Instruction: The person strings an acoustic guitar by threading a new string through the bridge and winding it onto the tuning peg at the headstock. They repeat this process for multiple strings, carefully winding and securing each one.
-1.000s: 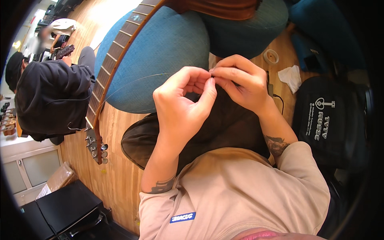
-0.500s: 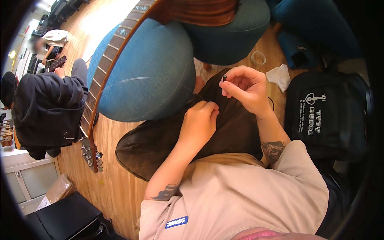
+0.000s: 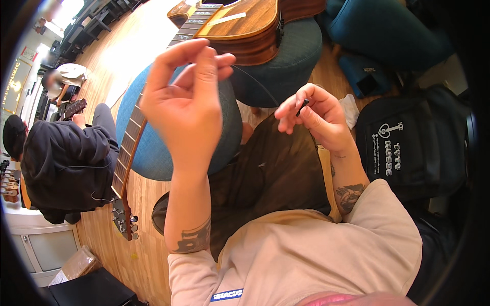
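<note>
My left hand is raised over a blue round stool, thumb and fingers pinched together. A thin string curves from beside its fingertips toward my right hand; the hold itself is hard to make out. My right hand, over my lap, pinches a small black bridge pin between thumb and fingers. An acoustic guitar lies across the stools, its glossy brown body at the top and its neck slanting down left to the headstock. My left hand hides part of the neck.
A black bag stands at my right, with a white cloth beside it. A blue box-like object lies beyond. To the left, a person in a dark hoodie sits close to the headstock. A black case is at lower left.
My left hand has risen from my lap up and leftward toward the guitar body. My right hand has stayed nearly in place with the bridge pin. The view has shifted, showing more of the guitar.
</note>
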A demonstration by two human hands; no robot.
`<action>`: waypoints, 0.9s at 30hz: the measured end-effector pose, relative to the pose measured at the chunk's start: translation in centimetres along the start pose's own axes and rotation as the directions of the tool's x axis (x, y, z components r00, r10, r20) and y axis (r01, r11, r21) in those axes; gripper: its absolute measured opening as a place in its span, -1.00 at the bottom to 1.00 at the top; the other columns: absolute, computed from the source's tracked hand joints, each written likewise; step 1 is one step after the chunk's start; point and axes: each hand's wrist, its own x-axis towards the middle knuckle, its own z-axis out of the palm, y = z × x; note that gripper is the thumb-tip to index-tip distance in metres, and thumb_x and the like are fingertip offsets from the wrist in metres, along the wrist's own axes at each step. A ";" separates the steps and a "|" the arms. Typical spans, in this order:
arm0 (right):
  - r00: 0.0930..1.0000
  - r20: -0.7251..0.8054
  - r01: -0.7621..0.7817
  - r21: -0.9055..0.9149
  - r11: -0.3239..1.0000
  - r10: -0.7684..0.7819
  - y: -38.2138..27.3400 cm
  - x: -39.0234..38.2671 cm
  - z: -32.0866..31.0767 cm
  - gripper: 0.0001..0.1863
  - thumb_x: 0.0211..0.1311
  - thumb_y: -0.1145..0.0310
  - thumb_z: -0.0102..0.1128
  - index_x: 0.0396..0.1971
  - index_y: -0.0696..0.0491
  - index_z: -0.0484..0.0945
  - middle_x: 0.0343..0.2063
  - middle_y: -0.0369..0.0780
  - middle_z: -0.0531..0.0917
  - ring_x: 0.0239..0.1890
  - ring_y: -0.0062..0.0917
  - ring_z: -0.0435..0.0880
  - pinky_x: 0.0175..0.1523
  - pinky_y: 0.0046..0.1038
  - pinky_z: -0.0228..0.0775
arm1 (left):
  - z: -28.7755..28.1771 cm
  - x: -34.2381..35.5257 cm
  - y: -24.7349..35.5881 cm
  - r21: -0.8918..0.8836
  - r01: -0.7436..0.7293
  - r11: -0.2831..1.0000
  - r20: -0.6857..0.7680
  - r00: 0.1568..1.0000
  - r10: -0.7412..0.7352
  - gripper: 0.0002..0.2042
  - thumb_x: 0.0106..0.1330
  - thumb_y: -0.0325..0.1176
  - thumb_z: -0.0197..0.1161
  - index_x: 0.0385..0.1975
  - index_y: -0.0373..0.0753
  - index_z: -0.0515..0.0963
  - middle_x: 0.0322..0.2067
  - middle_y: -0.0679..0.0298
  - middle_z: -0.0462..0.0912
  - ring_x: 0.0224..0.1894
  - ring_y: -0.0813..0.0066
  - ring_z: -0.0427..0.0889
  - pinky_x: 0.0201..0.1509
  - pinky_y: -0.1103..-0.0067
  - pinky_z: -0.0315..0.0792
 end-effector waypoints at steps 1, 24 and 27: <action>0.999 0.002 -0.039 0.026 0.999 0.039 0.1 -0.1 -0.5 -0.83 0.58 0.33 0.20 -0.04 0.07 0.45 -0.04 0.00 0.72 -0.17 -0.43 0.75 -0.07 -0.41 0.62 | 0.0 0.6 -0.2 0.020 -0.043 0.999 -0.044 0.998 0.044 -0.85 0.49 -0.54 0.34 -0.04 -0.45 0.61 -0.19 0.14 0.73 -0.17 0.32 0.85 -0.10 0.55 0.75; 0.998 -0.025 -0.052 0.215 0.975 0.059 1.0 1.1 2.1 -0.92 0.58 0.46 0.19 -0.08 0.12 0.62 -0.10 -0.15 0.76 -0.42 -0.74 0.47 -0.30 -0.64 0.34 | -1.9 -5.4 -2.1 0.179 0.218 0.959 0.270 0.927 -0.261 -0.94 0.42 -0.53 0.38 -0.22 -0.38 0.69 -0.28 0.20 0.78 -0.25 0.58 0.75 -0.19 0.62 0.62; 0.999 0.005 -0.046 0.144 0.988 0.045 0.2 1.6 2.3 -0.91 0.57 0.46 0.19 -0.08 0.13 0.60 -0.10 -0.13 0.75 -0.44 -0.74 0.45 -0.32 -0.64 0.33 | -1.7 -5.4 -1.6 0.221 0.440 0.870 0.378 0.784 -0.492 -0.92 0.37 -0.56 0.40 -0.21 -0.41 0.75 -0.32 0.22 0.83 -0.28 0.66 0.76 -0.15 0.64 0.64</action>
